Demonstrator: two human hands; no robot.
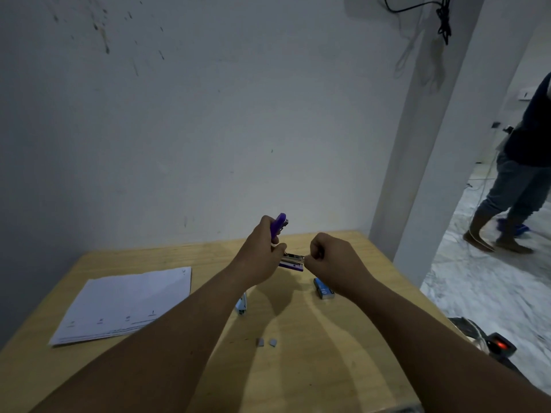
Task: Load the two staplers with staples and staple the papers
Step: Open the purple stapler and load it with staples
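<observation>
A grey-white wall (208,114) fills the upper left and centre of the frame, flecked with dark marks near the top left. A white pillar (423,144) runs down the right of centre, with a black cable (444,22) hanging at its top. At the far right edge a second person (518,162) in jeans stands on a pale marbled floor (489,278).

The wooden table (298,368) takes up the lower half of the frame. On its left part lies a stack of white papers (125,305), flat, with small print along the near edge.

The left hand (262,251), just above the frame's centre, grips the purple stapler (290,262), which is swung wide open: its purple top arm points up past the knuckles while the metal tray and base jut toward the right. The right hand (334,260) sits just beside that tray, fingers curled together with thumb and forefinger tips pinched at the tray's end; what they pinch is too small to tell.

A light blue stapler (242,305) lies on the table below the left wrist, partly hidden by the forearm. A blue staple box (324,289) rests under the right wrist. Two small grey staple strips (266,342) lie near each other at lower centre
</observation>
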